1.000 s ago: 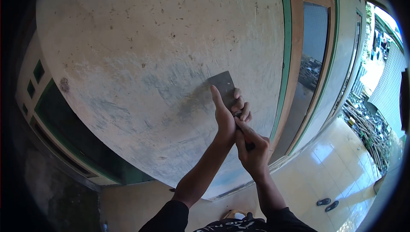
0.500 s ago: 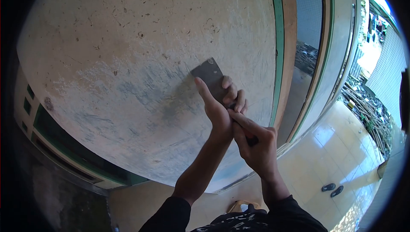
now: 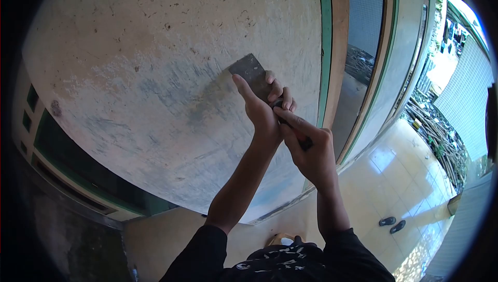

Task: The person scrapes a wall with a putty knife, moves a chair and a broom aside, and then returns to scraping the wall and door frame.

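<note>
A wide-bladed scraper (image 3: 251, 71) lies with its grey metal blade against the scuffed wall (image 3: 171, 85). My left hand (image 3: 263, 111) is closed around the blade, thumb along its left edge and fingers curled at its right side. Below it, my right hand (image 3: 314, 152) grips the black and red handle, with the forefinger stretched up along it. Part of the handle is hidden by my fingers. Around the blade, the wall surface has grey-blue scratched patches and flaking pale paint.
A green-edged wooden door frame (image 3: 332, 59) stands right of the wall. Dark sandals (image 3: 392, 225) rest on the shiny tiled floor (image 3: 363, 199). Sticks and debris (image 3: 436, 131) lie outside at the right. A green-trimmed dark opening (image 3: 88, 162) runs along the lower left.
The whole view has shifted, so the wall and floor sit higher and slightly left in frame. Both hands keep their hold, and the scraper stays at nearly the same wall spot.
</note>
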The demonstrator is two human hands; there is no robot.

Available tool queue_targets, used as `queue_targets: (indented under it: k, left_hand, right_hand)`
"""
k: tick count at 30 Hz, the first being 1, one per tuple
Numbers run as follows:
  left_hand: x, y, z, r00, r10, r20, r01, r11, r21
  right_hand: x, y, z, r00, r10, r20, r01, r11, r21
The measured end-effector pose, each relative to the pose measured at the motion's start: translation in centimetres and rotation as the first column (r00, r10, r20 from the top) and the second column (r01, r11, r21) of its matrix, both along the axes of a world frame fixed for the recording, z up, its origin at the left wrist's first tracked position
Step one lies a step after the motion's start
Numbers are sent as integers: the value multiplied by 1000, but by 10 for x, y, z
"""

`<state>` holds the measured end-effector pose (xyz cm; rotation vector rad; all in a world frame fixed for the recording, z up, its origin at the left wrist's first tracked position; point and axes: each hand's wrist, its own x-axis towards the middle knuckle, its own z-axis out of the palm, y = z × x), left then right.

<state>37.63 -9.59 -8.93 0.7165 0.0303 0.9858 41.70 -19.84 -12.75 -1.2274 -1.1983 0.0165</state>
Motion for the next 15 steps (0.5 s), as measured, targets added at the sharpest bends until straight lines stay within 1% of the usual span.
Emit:
queue_targets:
  k: [1, 3, 4, 5, 7, 8, 9, 11, 13, 15]
  left_hand:
    - [3, 1, -2, 1000, 3, 4, -3, 1000, -6]
    - [9, 3, -8, 996, 59, -69, -54, 996, 68]
    - [8, 3, -16, 998, 17, -63, -13, 997, 75]
    - [7, 3, -22, 998, 19, -55, -14, 996, 86]
    - [7, 1, -34, 993, 40, -112, -26, 992, 122]
    - [3, 4, -39, 993, -14, -119, 25, 995, 96]
    - [0, 4, -35, 994, -16, -111, 27, 994, 101]
    - [-10, 2, -29, 993, -8, -121, 16, 998, 65]
    - [-18, 6, -24, 993, -11, -117, 22, 996, 90]
    - [-23, 18, -24, 994, -96, -52, 102, 986, 134]
  right_hand:
    - [3, -1, -1, 1000, 17, -12, -17, 1000, -13]
    - [3, -3, -14, 1000, 21, 8, -21, 1000, -17]
    - [0, -8, -19, 999, -31, 25, 31, 999, -15]
    - [-1, -10, -21, 995, -85, 47, 85, 996, -4]
    - [1, -12, -27, 993, -82, 84, 83, 996, -11]
    - [2, -9, -30, 989, -92, 115, 92, 996, 8]
    - [2, -6, -31, 985, -101, 141, 98, 995, 24]
    - [-1, 0, -29, 989, -79, 125, 78, 997, 12]
    - [-6, 10, -30, 993, -96, 68, 96, 995, 4]
    - [-11, 14, -25, 994, -78, 73, 80, 997, -14]
